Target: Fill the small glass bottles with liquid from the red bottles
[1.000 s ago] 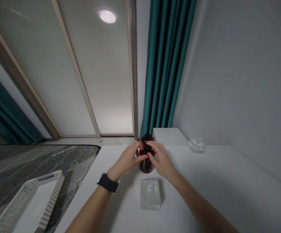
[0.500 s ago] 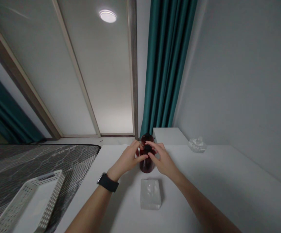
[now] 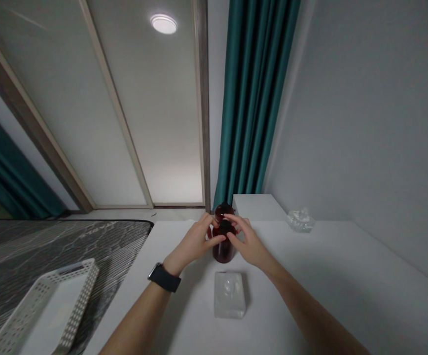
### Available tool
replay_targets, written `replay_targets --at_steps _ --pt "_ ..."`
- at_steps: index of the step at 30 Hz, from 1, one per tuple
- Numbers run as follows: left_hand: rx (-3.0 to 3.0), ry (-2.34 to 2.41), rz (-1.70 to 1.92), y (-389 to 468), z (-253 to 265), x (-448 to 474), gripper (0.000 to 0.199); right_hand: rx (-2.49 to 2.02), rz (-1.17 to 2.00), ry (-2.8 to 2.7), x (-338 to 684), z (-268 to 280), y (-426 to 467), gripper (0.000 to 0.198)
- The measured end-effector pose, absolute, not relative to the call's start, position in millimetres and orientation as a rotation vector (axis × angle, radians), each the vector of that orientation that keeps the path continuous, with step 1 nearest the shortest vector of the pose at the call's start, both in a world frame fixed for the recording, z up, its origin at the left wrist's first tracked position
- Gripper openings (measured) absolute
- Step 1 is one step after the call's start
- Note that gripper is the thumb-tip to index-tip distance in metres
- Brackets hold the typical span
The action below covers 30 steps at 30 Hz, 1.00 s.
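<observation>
Dark reddish-brown bottles stand close together near the far edge of the white table. The front brown bottle is upright with a black cap, and another rises behind it. My left hand curls round the group from the left, its thumb across the front bottle's shoulder; a bit of brown shows between thumb and fingers. From the right, my right hand curves round the bottles, index finger by the black cap and thumb at the front bottle's side. The fingers partly hide which bottle each hand grips. A clear, glossy block lies in front.
At the table's far side stand a white box and a crumpled clear plastic piece beside the wall. A white perforated basket sits lower left on a dark patterned surface. Green curtain and sliding doors are behind.
My right hand has shifted very slightly right, its thumb a little farther from the left thumb. My left hand and the bottles look the same.
</observation>
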<state>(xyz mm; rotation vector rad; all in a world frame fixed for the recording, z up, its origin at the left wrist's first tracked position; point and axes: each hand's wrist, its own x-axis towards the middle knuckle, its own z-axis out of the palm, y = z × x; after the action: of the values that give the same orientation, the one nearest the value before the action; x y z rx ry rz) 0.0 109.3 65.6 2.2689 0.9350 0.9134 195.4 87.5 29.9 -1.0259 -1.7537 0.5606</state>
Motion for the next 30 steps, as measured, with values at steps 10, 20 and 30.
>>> replay_targets --at_steps 10,20,30 --pt "2.441 1.050 0.918 104.3 72.9 1.2 0.012 -1.006 0.772 -1.757 195.1 23.6 88.5 0.078" --pt "2.817 1.397 0.685 92.3 87.9 8.8 0.021 -0.948 0.876 -1.697 169.7 17.9 82.3 0.092" --pt "2.885 1.315 0.666 91.5 90.8 7.4 0.021 -0.998 0.844 -1.693 180.9 39.8 77.5 0.102"
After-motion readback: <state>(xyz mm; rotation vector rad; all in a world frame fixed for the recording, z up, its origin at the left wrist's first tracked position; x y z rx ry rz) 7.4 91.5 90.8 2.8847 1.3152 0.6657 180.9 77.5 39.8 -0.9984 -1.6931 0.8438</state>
